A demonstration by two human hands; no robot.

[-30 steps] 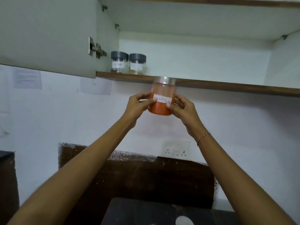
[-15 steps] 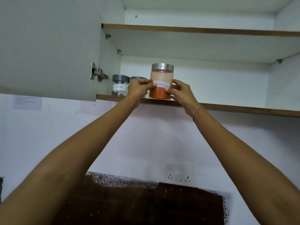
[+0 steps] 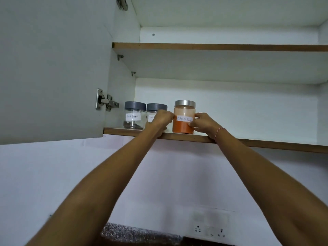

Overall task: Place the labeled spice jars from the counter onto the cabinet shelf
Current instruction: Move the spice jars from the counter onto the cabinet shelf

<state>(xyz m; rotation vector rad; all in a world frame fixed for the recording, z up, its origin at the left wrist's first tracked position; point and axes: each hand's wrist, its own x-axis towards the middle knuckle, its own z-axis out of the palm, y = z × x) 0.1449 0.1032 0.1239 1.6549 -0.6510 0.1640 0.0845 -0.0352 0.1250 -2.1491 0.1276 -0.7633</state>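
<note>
We see the lower shelf (image 3: 266, 143) bare right of the chilli jar (image 3: 183, 119), giving open passage. Leftward, two grey-lidded jars (image 3: 134, 115) and the open door (image 3: 53, 68) crowd the way; the upper shelf (image 3: 220, 47) caps headroom.

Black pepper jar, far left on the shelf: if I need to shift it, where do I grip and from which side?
Grip the black pepper jar around its clear round body below the grey lid, coming from the open front. The cabinet wall crowds its left side and the second grey-lidded jar stands close on its right, so a front approach looks safest.
</note>
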